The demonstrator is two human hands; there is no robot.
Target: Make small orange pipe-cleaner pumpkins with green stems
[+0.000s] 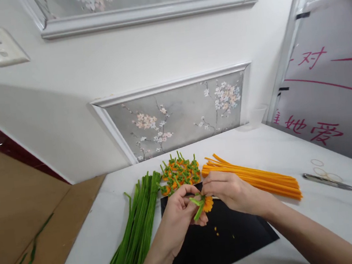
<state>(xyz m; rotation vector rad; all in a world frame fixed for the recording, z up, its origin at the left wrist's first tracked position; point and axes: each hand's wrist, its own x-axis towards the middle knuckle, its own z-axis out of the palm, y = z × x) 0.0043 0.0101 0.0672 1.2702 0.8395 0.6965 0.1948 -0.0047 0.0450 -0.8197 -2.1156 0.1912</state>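
Over a black mat (220, 245), my left hand (183, 209) is closed on a small orange piece (207, 204) with green fuzzy ends (199, 210) sticking out toward the lower left. My right hand (225, 188) pinches the same piece from the right, its fingertips at the green part on top. A thin pale stick shows beside the right fingers. Behind the hands stands a cluster of small orange and green pieces (180, 171). Long green fuzzy stems (139, 229) lie to the left, and a bundle of orange ones (257, 177) lies to the right.
Tweezers (329, 181) and thin rings (322, 170) lie at the right on the white table (342, 223). A clear cup (257, 116) is at the back corner by the wall. Cardboard (70, 237) stands at the left. Tiny orange bits dot the mat.
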